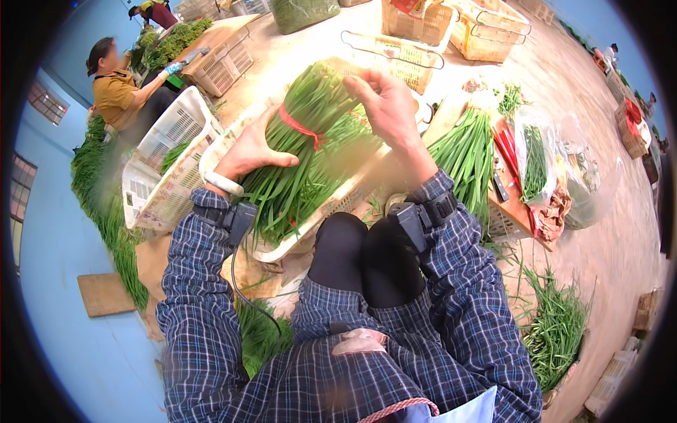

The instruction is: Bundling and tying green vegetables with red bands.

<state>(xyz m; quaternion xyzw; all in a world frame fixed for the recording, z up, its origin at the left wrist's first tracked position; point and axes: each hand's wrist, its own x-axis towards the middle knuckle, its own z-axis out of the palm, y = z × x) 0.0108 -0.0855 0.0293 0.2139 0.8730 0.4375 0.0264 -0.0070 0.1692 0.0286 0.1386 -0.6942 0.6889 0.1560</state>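
Observation:
A bundle of garlic chives [317,88], long flat green leaves tied with a red band [300,125], is held tilted in front of me. My left hand [255,149] wraps round its left side just by the band, thumb across the leaves. At the bundle's upper right edge is my right hand [388,106], its fingers drawn together in a pinch; whatever lies between them is too small to make out. Beneath the bundle a white plastic crate [337,206] holds more chives, partly hidden by it.
To my right, a wooden board [513,211] bears chives [465,144], red strips [506,148], a knife [500,187] and plastic bags [534,155]. Another white crate [169,187] stands left. A co-worker [120,92] sits beyond it. Loose greens [553,324] lie on the floor at lower right.

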